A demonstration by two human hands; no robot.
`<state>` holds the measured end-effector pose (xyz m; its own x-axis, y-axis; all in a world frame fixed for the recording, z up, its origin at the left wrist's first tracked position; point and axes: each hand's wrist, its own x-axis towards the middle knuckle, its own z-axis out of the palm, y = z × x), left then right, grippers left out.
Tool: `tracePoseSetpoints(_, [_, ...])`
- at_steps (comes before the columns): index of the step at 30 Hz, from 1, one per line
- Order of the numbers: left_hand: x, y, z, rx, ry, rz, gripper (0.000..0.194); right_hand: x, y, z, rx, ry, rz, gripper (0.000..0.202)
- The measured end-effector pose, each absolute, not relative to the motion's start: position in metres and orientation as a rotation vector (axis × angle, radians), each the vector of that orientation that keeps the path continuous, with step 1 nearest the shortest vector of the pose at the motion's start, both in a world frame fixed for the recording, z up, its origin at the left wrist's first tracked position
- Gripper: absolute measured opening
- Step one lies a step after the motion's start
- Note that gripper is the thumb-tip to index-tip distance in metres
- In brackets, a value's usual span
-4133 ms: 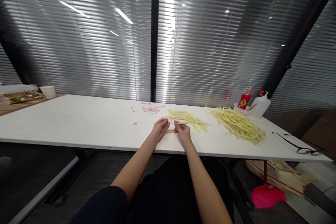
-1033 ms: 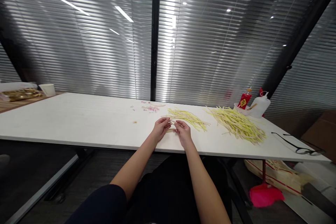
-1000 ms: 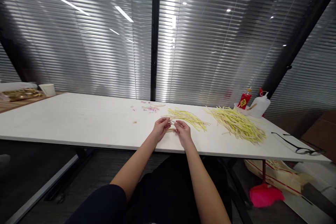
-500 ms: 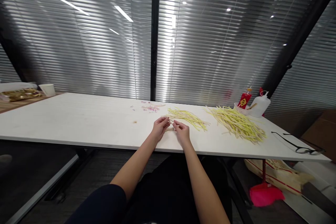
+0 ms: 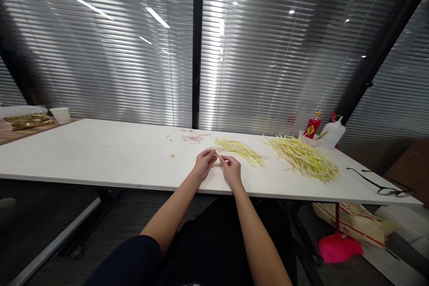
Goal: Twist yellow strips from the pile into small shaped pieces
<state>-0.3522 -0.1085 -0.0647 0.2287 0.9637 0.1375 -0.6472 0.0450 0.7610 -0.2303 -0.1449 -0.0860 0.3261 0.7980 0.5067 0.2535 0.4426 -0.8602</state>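
Close together above the front part of the white table, my left hand point(image 5: 204, 163) and my right hand point(image 5: 231, 170) pinch a thin pale strip point(image 5: 217, 154) between their fingertips. It spans the small gap between them; its exact kind cannot be made out. Part of another pale strand lies on the table below the fingers. Just behind my right hand is a small bunch of long yellow-green strands point(image 5: 241, 148). Farther right spreads a larger heap of similar strands point(image 5: 303, 157). Small pink and purple loops or bits point(image 5: 192, 137) lie scattered behind my left hand.
A red packet point(image 5: 312, 127) and a white squeeze bottle point(image 5: 332, 134) stand at the back right. Black glasses point(image 5: 385, 190) rest at the right edge. A white cup point(image 5: 60, 115) stands far left. A pink dustpan point(image 5: 340, 247) is below the table.
My right hand has shifted slightly left and its fingers have turned a little. More of the pale strip shows between my fingertips. The heaps have not moved.
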Motion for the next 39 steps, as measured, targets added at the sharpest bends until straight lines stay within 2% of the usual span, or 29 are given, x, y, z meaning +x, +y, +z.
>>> tracePoseSetpoints(22, [-0.35, -0.115, -0.063, 1.043, 0.459, 1.271, 0.024, -0.227, -0.142, -0.087, -1.156, -1.335, 0.294, 0.02])
tracePoseSetpoints(27, [-0.353, -0.119, -0.065, 1.312, 0.58, 1.374, 0.023, -0.227, -0.143, -0.088, -1.191, -1.344, 0.276, 0.021])
tracePoseSetpoints(32, [-0.371, -0.126, -0.06, 1.879, 0.847, 1.438, 0.018, -0.227, -0.142, -0.089, -1.204, -1.379, 0.29, 0.018])
tracePoseSetpoints(39, [-0.389, -0.128, -0.048, 2.49, 1.034, 1.097, 0.021, -0.226, -0.144, -0.089, -1.24, -1.393, 0.325, 0.016])
